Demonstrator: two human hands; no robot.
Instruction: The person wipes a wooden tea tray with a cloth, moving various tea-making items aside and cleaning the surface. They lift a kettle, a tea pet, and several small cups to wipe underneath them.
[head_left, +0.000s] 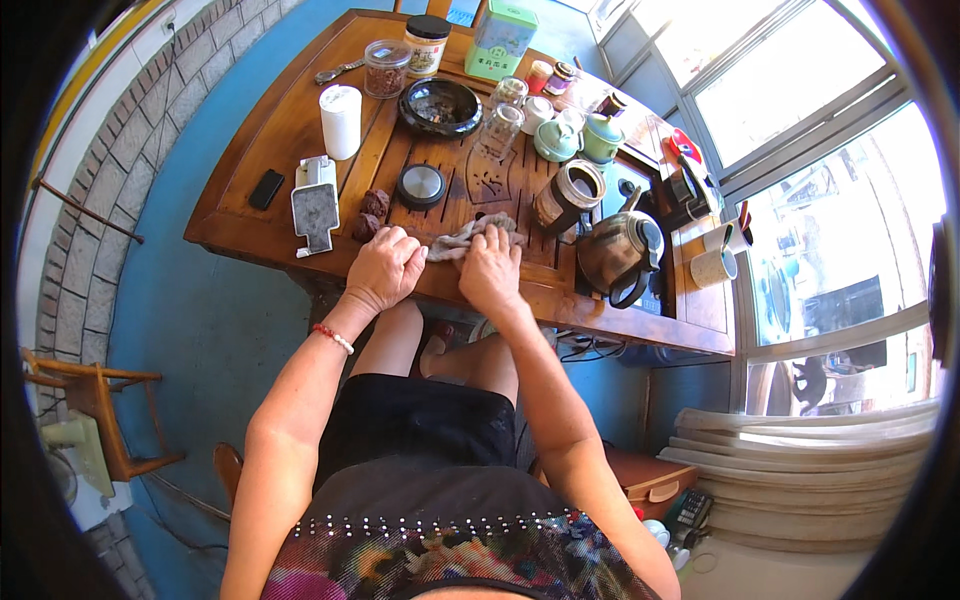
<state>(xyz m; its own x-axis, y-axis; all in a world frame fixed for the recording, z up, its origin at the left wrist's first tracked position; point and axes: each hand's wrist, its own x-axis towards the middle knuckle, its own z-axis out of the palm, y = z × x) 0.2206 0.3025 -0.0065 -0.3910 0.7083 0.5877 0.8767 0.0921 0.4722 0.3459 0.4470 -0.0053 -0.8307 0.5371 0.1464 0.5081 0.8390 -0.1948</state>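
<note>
My right hand (491, 271) lies on a crumpled grey cloth (459, 243) at the front of the wooden tea table (266, 225), its fingers pressed into the folds. My left hand (386, 268) rests at the table's front edge with curled fingers, just left of the cloth. What is under those fingers is hidden. Two dark reddish-brown lumpy ornaments (371, 214) sit right beyond my left hand. Behind the cloth is a round black-rimmed metal disc (421, 185). To the right of my right hand stand an electric kettle (616, 247) and a glass jar with dark contents (574, 191).
At left lie a white-and-grey plastic holder (315, 210), a black phone-like object (266, 189) and a white canister (340, 124). Farther back stand a black ashtray (440, 110), glass cups (500, 131), green teapots (559, 139), lidded jars (425, 49) and a green tin (500, 41).
</note>
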